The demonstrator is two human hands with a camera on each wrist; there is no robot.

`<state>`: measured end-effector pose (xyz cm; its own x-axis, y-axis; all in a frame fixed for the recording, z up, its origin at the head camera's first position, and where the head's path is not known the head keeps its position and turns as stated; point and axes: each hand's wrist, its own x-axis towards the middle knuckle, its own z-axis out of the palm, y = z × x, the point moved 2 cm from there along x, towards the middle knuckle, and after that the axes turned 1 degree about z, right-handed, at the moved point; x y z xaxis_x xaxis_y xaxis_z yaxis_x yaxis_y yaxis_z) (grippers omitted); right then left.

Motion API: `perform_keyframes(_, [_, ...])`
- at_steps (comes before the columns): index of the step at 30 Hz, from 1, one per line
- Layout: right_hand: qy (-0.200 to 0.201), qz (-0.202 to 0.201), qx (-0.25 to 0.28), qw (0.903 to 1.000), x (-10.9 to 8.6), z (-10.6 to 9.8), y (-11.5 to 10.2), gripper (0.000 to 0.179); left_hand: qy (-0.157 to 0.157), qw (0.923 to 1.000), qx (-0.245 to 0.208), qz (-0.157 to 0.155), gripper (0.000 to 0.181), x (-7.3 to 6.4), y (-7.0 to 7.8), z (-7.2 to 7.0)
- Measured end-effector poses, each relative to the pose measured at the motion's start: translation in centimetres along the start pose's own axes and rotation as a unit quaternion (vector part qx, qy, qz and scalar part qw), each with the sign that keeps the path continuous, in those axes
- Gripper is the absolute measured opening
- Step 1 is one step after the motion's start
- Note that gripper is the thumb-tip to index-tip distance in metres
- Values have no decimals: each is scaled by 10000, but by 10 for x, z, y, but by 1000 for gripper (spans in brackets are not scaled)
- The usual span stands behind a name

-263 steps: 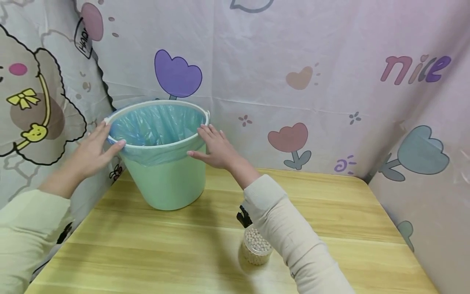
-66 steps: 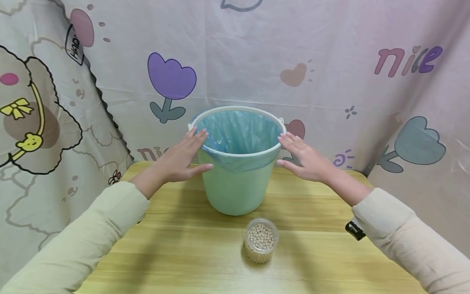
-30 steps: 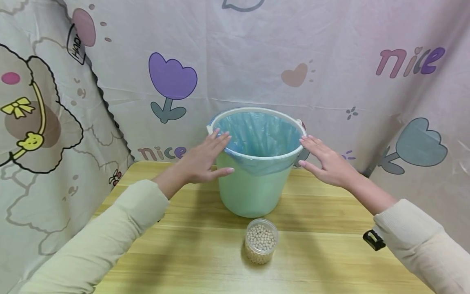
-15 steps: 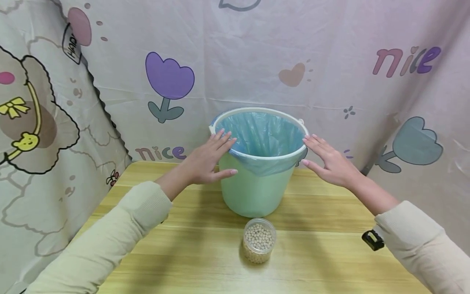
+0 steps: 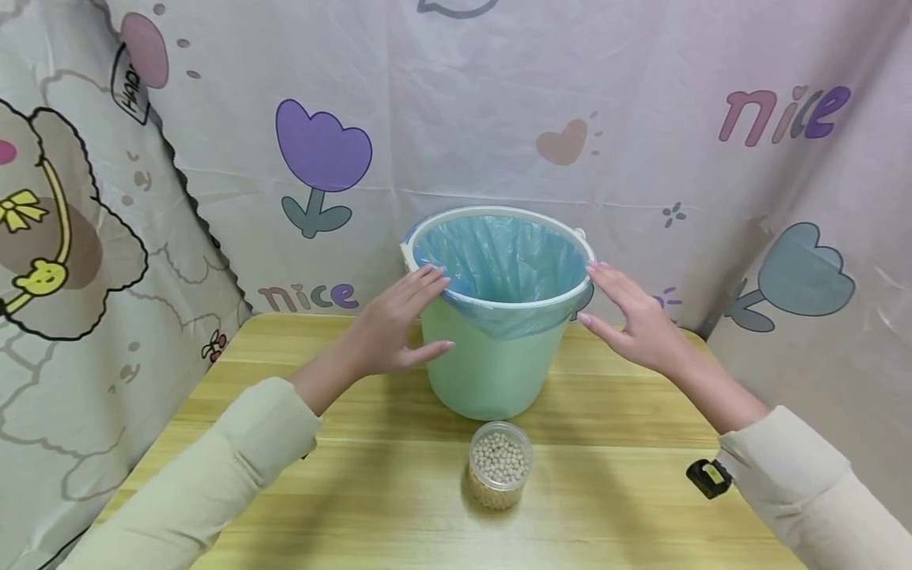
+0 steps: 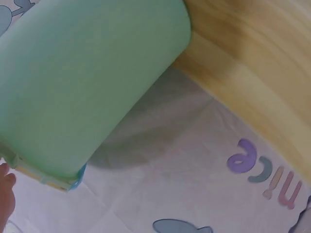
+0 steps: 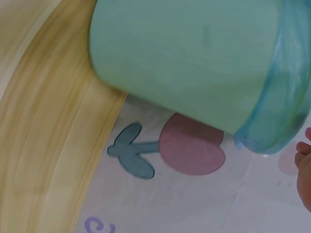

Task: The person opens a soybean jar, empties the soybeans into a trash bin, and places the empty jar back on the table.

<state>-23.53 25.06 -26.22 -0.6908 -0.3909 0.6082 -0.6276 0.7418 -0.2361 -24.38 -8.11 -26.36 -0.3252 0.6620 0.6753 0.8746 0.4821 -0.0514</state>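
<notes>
A pale green trash can (image 5: pixel 492 372) with a white rim, lined with a blue plastic bag (image 5: pixel 513 253), stands upright on the wooden table. Near the left side of its rim is my left hand (image 5: pixel 388 324), fingers straight, thumb spread away. On the opposite side my right hand (image 5: pixel 641 321) has its straight fingertips right at the rim. Each wrist view shows the can's side up close, with only a bit of the hand at the frame's edge. In front of the can sits a clear round jar (image 5: pixel 500 465) full of small beige balls.
The wooden table (image 5: pixel 399 507) ends at the back against a printed cloth (image 5: pixel 484 103), which also hangs along both sides. A black strap piece (image 5: pixel 709 478) shows at the right cuff.
The trash can has moved from the table's left rear to the middle, behind the jar, both hands travelling with it. In the last half second my left hand has dropped slightly at the rim.
</notes>
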Motion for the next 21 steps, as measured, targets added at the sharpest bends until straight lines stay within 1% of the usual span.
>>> perform_keyframes(3, [597, -346, 164, 9975, -4, -1, -5, 59, 508, 9985, -79, 211, 76, -8, 2, 2])
perform_keyframes(5, [882, -531, 294, 9943, -7, -1, -10, 58, 710, 9971, -135, 244, 74, -13, 3, 3])
perform_keyframes(9, [1152, -744, 516, 9892, -16, -2, -17, 55, 991, 9943, -326, 233, 74, -22, 7, 7])
perform_keyframes(11, [1226, -760, 515, 9882, -21, 0, -18, 58, 1116, 9927, -427, 192, 74, -27, 9, 8])
perform_keyframes(13, [1302, -802, 518, 9869, -27, 4, -18, 64, 1199, 9912, -550, 134, 75, -35, 11, 10])
perform_keyframes(15, [1338, -782, 545, 9864, -34, 8, -18, 69, 1233, 9900, -684, 10, 77, -43, 14, 14])
perform_keyframes(18, [1287, -727, 624, 9870, -45, 14, -19, 70, 1220, 9885, -872, -203, 80, -57, 17, 22])
perform_keyframes(21, [1238, -770, 819, 9859, -55, 22, -21, 71, 1157, 9870, -1030, -423, 84, -71, 21, 31])
